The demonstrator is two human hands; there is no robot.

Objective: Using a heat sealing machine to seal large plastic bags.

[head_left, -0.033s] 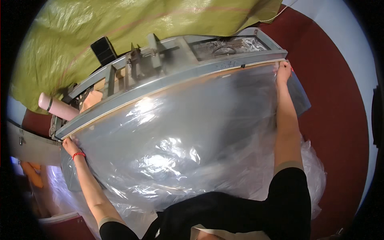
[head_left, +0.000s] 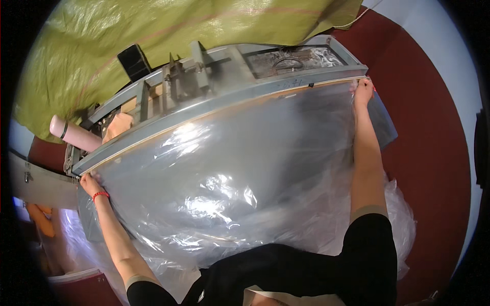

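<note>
My L hand (head_left: 91, 184) is at the far L corner of the clear plastic film (head_left: 255, 153), fingers closed in a pinch on its edge; red bead bracelet (head_left: 101, 196) on that wrist. My R hand (head_left: 363, 92) pinches the far R corner the same way, tho fingertips are small here, so can't say for sure if they grip film only or the tan strip (head_left: 255, 99) too. Arms are wide apart, w/ the film spread btwn them, from the grey metal frame (head_left: 235, 96) down to my black shirt (head_left: 286, 265). It's shiny and fairly smooth up top, crumpled nr my body and out past my R forearm. A dark grey sheet corner (head_left: 383, 125) sticks out just R of my R wrist.

Tan strip runs along the frame's near edge, w/ a small black clip-like bit (head_left: 311, 84) on it. At the frame's L end: pink bottle (head_left: 79, 136) lying tilted, peach-coloured cloth-like piece (head_left: 118, 126) beside it. Black phone (head_left: 133, 62) is at the far side, in front of the yellow-green tarp (head_left: 204, 23). Dark red floor (head_left: 429, 132) on the R.
</note>
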